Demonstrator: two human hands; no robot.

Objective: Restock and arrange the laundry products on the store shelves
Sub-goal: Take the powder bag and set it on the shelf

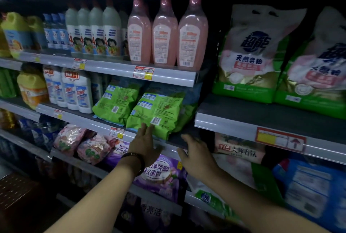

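While outstretched, left hand (145, 145) against bag (159, 108).

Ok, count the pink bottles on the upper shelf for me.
3 pink bottles, side by side at the front of the upper shelf: left, middle, right. More may be hidden behind them.
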